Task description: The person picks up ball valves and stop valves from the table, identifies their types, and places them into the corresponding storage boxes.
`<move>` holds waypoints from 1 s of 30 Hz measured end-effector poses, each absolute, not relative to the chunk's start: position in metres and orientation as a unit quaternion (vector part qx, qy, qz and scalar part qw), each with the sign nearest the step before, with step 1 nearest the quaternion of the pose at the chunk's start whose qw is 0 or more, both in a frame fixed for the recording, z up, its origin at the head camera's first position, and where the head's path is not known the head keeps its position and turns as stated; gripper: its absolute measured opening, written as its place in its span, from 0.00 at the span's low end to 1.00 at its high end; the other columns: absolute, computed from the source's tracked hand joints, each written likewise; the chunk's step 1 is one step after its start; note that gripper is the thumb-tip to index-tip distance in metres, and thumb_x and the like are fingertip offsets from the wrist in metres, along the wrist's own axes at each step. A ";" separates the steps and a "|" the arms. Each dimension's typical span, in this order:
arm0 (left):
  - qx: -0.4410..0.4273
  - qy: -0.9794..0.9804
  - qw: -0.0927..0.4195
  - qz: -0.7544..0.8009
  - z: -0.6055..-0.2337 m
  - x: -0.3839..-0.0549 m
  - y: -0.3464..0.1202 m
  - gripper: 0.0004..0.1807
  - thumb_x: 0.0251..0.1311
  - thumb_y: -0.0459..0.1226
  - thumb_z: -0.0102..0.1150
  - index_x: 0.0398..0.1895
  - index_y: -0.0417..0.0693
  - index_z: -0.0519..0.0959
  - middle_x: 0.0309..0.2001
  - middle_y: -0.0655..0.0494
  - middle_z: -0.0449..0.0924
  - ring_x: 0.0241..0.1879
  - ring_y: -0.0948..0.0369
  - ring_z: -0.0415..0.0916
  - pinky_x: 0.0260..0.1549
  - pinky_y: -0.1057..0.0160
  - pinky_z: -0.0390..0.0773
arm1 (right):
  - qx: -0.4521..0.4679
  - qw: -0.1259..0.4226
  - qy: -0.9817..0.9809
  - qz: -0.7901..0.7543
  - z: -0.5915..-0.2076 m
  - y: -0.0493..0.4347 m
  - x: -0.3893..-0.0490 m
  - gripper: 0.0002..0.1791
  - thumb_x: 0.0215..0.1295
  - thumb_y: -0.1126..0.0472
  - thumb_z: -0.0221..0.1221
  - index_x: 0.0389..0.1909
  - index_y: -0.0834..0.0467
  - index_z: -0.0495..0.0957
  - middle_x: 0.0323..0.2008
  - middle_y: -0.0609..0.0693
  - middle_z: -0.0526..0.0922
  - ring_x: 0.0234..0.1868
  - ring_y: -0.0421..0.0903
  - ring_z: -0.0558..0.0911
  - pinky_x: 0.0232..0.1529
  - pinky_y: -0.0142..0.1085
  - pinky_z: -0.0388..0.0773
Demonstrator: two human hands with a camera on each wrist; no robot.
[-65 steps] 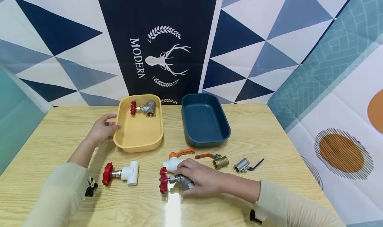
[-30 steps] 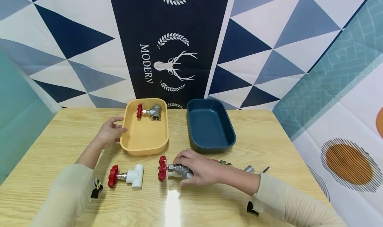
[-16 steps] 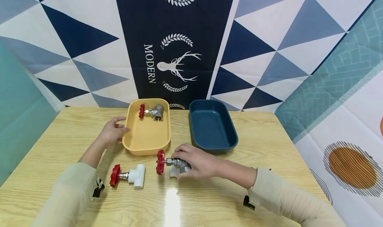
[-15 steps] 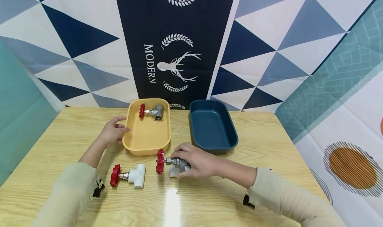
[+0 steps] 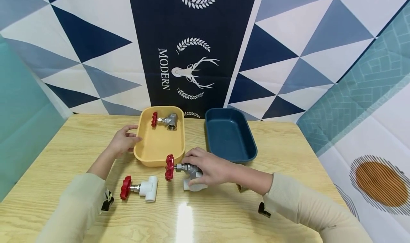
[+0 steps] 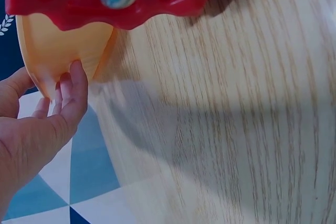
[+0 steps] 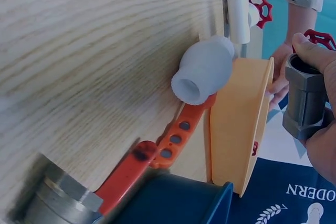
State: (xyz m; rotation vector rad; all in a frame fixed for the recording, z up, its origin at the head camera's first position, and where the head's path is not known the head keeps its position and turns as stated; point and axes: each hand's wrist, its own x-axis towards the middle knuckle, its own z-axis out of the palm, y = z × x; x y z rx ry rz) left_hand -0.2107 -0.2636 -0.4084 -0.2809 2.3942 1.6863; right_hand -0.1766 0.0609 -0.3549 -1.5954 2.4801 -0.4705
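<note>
My right hand (image 5: 211, 166) grips a metal gate valve (image 5: 191, 169) by its body, its red handwheel (image 5: 169, 167) pointing left. In the right wrist view the valve's threaded end shows, held above the table. Below it lies a white plastic ball valve (image 5: 196, 186), whose orange lever (image 7: 176, 137) shows in the right wrist view. At the yellow bin (image 5: 159, 161) my left hand (image 5: 123, 141) holds the left wall, thumb over the rim and fingers against the outside. Another metal gate valve (image 5: 169, 121) with a red wheel lies inside that bin.
A white plastic tee valve (image 5: 148, 189) with a red wheel lies front left. The dark blue bin (image 5: 231, 134) stands right of the yellow one. A brass ball valve (image 5: 241, 188) is mostly hidden under my right forearm. A patterned cloth hangs behind the table.
My right hand has lifted the metal gate valve and carried it away from me towards the yellow bin. The left hand stays at the bin, while the whole view has shifted slightly.
</note>
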 end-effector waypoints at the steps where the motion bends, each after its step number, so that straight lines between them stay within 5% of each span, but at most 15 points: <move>1: -0.096 0.810 0.100 0.570 -0.408 -0.211 -0.263 0.35 0.63 0.33 0.53 0.71 0.41 0.51 0.50 0.43 0.65 0.42 0.56 0.74 0.37 0.58 0.83 | -0.531 0.078 0.829 -0.159 -0.355 0.060 -0.177 0.32 0.54 0.47 0.66 0.58 0.58 0.72 0.54 0.50 0.73 0.54 0.43 0.70 0.55 0.33 0.73; 30: -0.105 0.805 0.101 0.576 -0.408 -0.210 -0.263 0.34 0.64 0.32 0.52 0.70 0.41 0.51 0.51 0.40 0.66 0.41 0.55 0.76 0.34 0.60 0.83 | -0.506 0.098 0.840 -0.169 -0.347 0.046 -0.201 0.32 0.54 0.44 0.65 0.58 0.56 0.72 0.55 0.49 0.71 0.56 0.43 0.68 0.55 0.33 0.73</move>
